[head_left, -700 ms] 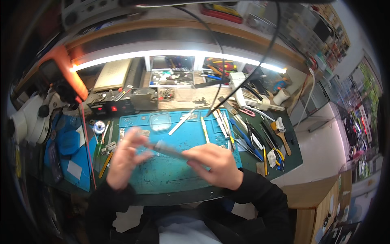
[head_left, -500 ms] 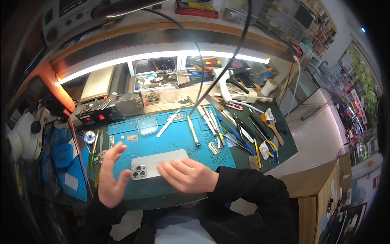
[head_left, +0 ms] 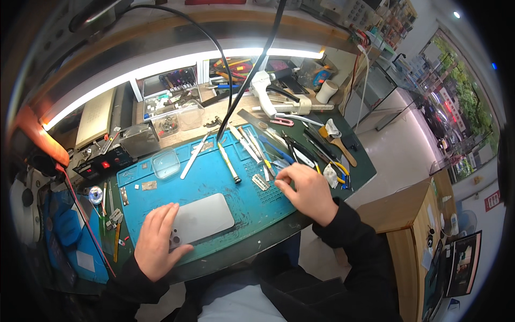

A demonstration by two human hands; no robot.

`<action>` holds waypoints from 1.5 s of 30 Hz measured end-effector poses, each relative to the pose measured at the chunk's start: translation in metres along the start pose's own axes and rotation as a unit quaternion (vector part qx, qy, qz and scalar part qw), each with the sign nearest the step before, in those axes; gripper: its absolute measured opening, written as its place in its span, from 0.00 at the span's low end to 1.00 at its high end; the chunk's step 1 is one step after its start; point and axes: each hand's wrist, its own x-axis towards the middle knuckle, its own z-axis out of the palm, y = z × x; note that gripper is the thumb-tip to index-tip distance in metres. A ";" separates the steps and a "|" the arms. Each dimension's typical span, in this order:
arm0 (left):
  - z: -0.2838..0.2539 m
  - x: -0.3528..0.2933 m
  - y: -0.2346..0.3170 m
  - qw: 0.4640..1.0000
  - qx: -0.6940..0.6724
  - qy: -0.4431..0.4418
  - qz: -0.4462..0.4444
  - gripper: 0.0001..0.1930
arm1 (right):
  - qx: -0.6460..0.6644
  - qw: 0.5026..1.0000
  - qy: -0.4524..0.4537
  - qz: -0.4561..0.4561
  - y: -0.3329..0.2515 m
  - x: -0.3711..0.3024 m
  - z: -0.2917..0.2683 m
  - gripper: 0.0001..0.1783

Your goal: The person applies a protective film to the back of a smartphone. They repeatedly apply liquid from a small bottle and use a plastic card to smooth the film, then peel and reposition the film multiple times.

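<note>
On blue mat (head_left: pixel 244 196) | left hand (head_left: pixel 155 241) flat, pressing phone (head_left: pixel 203 217) | right hand (head_left: pixel 303 188) pinching, contents unclear

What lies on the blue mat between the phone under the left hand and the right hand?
In the head view, mostly bare blue mat separates the phone from the right hand; only a small metal part lies near the right fingertips. The left hand rests on the phone.

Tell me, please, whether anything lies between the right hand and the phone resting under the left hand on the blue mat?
Nothing visible does. Between the right hand and the silver phone, which lies back-up under the left hand, there is only bare blue mat. The small metal part and the screwdriver lie farther up the mat, off that line.
</note>
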 end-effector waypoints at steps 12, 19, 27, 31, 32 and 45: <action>0.018 -0.017 0.020 0.991 0.083 0.097 -0.035 0.51 | 0.031 0.990 -0.134 -0.009 -0.015 0.035 0.013 0.11; 0.005 -0.019 0.027 0.987 0.141 0.068 -0.046 0.51 | 0.001 0.979 0.055 -0.195 -0.049 0.041 0.054 0.05; -0.084 0.024 -0.003 0.983 -0.018 -0.033 -0.182 0.23 | -0.124 0.981 0.106 -0.103 -0.038 0.041 0.061 0.05; -0.098 0.061 -0.017 0.953 -0.201 -0.084 -0.209 0.13 | 0.002 0.976 0.123 -0.177 -0.047 0.025 0.053 0.06; -0.084 0.069 -0.016 0.975 -0.158 -0.033 -0.152 0.13 | -0.004 0.976 0.117 -0.184 -0.042 0.022 0.058 0.05; -0.042 0.079 0.022 0.910 -0.282 -0.258 -0.159 0.23 | -0.008 0.975 0.106 -0.196 -0.026 0.021 0.076 0.05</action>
